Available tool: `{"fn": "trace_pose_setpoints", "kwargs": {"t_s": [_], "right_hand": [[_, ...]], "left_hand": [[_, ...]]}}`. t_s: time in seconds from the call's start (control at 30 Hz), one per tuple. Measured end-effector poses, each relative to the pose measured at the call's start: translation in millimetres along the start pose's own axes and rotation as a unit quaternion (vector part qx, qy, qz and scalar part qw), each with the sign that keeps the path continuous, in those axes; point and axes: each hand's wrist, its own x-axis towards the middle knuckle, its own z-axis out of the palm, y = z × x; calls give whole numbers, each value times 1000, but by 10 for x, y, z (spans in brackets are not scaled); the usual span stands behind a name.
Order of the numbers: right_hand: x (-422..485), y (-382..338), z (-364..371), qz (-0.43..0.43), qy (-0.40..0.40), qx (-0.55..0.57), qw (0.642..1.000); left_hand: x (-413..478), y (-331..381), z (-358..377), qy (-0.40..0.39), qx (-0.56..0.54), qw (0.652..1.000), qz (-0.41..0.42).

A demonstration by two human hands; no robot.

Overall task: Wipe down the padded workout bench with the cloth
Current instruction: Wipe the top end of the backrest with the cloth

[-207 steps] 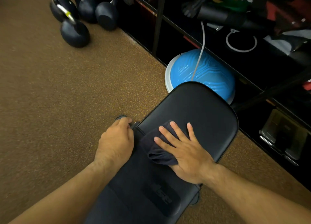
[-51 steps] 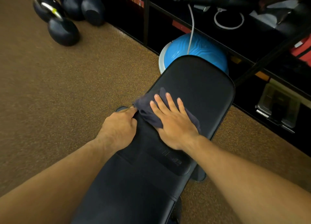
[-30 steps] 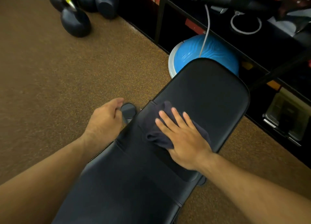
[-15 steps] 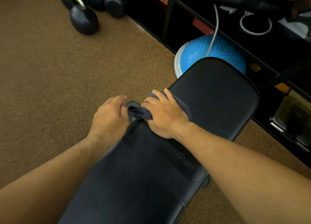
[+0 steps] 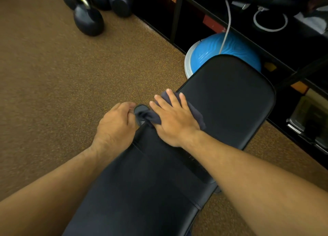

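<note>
The black padded bench [image 5: 230, 97] runs from the bottom left up to the right. A dark grey cloth [image 5: 197, 115] lies at the pad's left edge, near the gap between the two pads. My right hand [image 5: 172, 119] presses on it with fingers spread, and one end of the cloth is bunched by my thumb. My left hand [image 5: 115, 127] sits at the bench's left side, its fingers curled against the edge beside a round black end cap [image 5: 140, 108]. The bunched end of the cloth reaches that cap and touches my left fingers.
A blue balance dome [image 5: 213, 49] sits on the floor just beyond the bench's far end. Dark storage shelving [image 5: 248, 23] with gear and a white cord runs along the right. Several black kettlebells [image 5: 88, 21] stand at the top left on the brown speckled floor [image 5: 71, 94].
My right hand has slid the cloth from the middle of the pad to its left edge, beside my left hand. My left hand has stayed at the bench's side.
</note>
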Motion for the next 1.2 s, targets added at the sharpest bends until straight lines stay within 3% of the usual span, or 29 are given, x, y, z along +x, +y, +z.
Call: {"fn": "trace_pose_setpoints", "kwargs": {"t_s": [0.13,0.37,0.6,0.8,1.0,1.2], "right_hand": [[-17,-65,17,-4,5,20,1000],[-1072,115,162,-78,-37,24,996],[45,-390,8,-26,-27,20,999],[407,-544,-198,-66,-142,-39,987],[218,-574,-52,-207,-30,-33,977],[461,-79,-98,-118,-9,-22,993]], "left_hand": [[-20,-13,-27,16,-23,1000,-6],[-95,-126,-132,1,-47,999,-13],[-72,-232,-110,20,-117,992,-40],[-31,-329,-121,30,-183,979,-86],[56,-269,-88,31,-191,974,-114],[96,-274,-151,1,-187,977,-101]]}}
